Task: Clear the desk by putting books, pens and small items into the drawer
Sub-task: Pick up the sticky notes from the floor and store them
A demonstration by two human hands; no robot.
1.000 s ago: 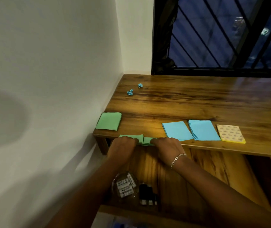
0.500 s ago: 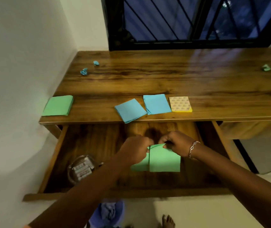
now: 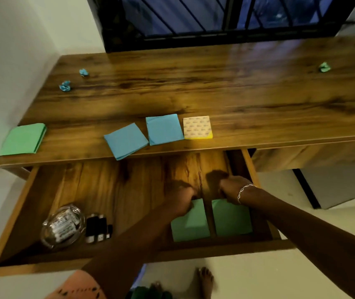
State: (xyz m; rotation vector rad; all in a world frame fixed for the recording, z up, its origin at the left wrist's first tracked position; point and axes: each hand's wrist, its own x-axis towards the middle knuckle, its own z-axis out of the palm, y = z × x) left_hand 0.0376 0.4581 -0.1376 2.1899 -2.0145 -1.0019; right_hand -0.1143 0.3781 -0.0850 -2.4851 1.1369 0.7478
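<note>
The wooden drawer (image 3: 21, 203) under the desk stands pulled out. At its right end lie two green paper pads side by side, one (image 3: 190, 225) on the left and one (image 3: 231, 219) on the right. My left hand (image 3: 180, 198) grips the far edge of the left pad. With curled fingers my right hand (image 3: 231, 187) holds the far edge of the right pad. On the desk top (image 3: 215, 89) sit another green pad (image 3: 23, 139), two blue pads (image 3: 125, 140) (image 3: 164, 129) and a yellow-edged pad (image 3: 197, 127).
A glass dish (image 3: 63, 225) with small labelled items and black sticks (image 3: 98, 228) occupy the drawer's left front. Crumpled blue scraps (image 3: 65, 85) (image 3: 83, 72) lie far left on the desk, a green scrap (image 3: 324, 66) far right. A wall runs along the left, a barred window behind.
My hands carried the green pads from the desk's front edge down into the drawer, then slid them apart to the right end. The camera view shifted rightward.
</note>
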